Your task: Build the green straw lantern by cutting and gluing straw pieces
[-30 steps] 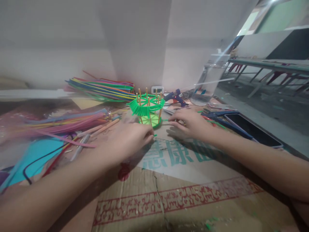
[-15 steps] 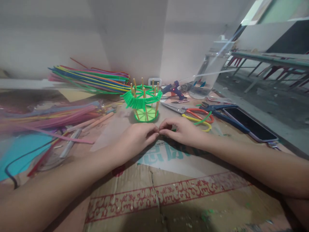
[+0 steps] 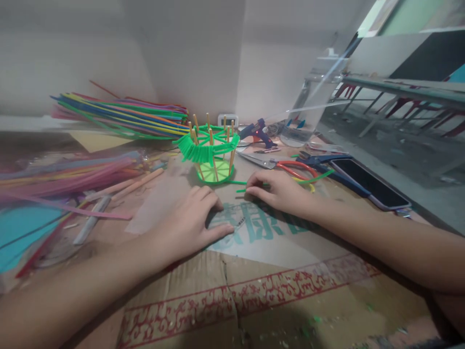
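Note:
A round green frame (image 3: pixel 209 148) with upright wooden sticks stands beyond my hands, a green fringe hanging around its front left. My left hand (image 3: pixel 198 215) rests near the printed sheet, thumb and fingers apart, holding nothing. To its right, my right hand (image 3: pixel 278 191) pinches a green pipe cleaner (image 3: pixel 238 182), whose ends stick out to the left of the fingertips. Another green strip (image 3: pixel 323 178) shows behind the right wrist, over the scissors (image 3: pixel 296 168) with red and yellow handles.
Colourful pipe cleaners (image 3: pixel 127 116) lie at the back left, pink ones (image 3: pixel 72 177) nearer. A glue gun (image 3: pixel 259 133) stands behind the scissors. Blue-handled pliers (image 3: pixel 327 165) and a phone (image 3: pixel 368 182) lie right, near the table edge.
My hands were touching at the fingertips; the left hand has come away to the left and opened. Green pipe cleaner ends now show by my right fingertips. The view has shifted slightly.

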The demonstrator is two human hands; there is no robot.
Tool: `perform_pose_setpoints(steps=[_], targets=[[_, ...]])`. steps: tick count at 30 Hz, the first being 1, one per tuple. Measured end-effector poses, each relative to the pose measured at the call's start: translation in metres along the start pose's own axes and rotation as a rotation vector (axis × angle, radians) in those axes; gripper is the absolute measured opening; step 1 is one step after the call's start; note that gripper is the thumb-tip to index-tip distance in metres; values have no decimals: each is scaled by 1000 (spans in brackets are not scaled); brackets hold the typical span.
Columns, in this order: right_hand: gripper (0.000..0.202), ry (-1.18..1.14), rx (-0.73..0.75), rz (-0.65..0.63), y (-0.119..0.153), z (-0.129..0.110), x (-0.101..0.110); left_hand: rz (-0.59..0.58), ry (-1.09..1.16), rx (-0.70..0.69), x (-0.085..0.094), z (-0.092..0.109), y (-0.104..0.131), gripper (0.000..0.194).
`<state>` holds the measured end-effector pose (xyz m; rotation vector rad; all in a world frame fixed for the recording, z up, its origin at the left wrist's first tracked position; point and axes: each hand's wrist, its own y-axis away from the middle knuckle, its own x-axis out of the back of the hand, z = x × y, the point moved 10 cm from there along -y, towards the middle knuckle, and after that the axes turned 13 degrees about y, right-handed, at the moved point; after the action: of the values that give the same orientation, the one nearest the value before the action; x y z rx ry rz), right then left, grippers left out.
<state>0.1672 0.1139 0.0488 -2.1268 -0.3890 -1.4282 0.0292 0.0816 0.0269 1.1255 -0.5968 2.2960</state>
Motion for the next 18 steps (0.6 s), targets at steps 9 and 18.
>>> perform_pose_setpoints(steps=[9, 18], targets=[[12, 44, 220, 1, 2, -33, -11, 20, 0, 49, 9, 4, 4, 33], [9, -33, 180, 20, 0, -29, -12, 47, 99, 14, 7, 3, -3, 34]])
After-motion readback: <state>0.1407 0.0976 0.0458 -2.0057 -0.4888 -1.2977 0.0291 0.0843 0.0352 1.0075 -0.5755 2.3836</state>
